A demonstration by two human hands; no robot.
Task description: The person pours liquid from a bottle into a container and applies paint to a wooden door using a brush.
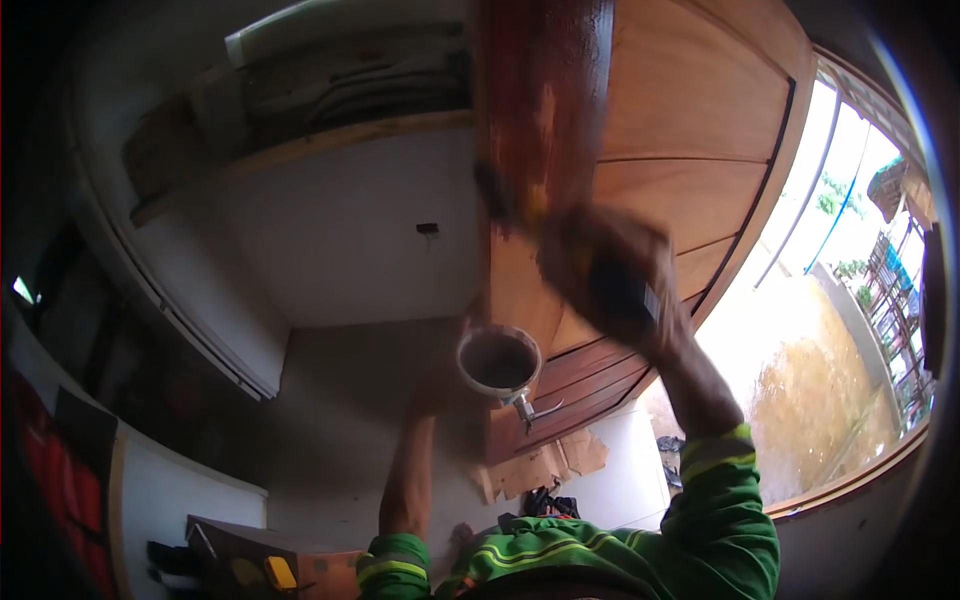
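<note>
My left hand (446, 382) is wrapped around a round, open container (468, 372) with a pale rim and dark contents. In my right hand (625, 255), smeared by motion, is a paintbrush (508, 198) with dark bristles and a yellow band. The bristles are at or close to the edge of a wooden door (680, 110); contact cannot be made out. Glossy dark red-brown finish (540, 60) covers the door's upper stile, with a lighter streak in it. Lower panels look pale and unstained. A metal door handle (535, 410) shows just beyond the container.
Torn cardboard (540, 472) lies on the floor below the door. To the right, a doorway opens onto a bright yard (820, 370). A wooden ledge (300, 150) runs along the left wall. A dark box with a yellow item (281, 573) stands lower left.
</note>
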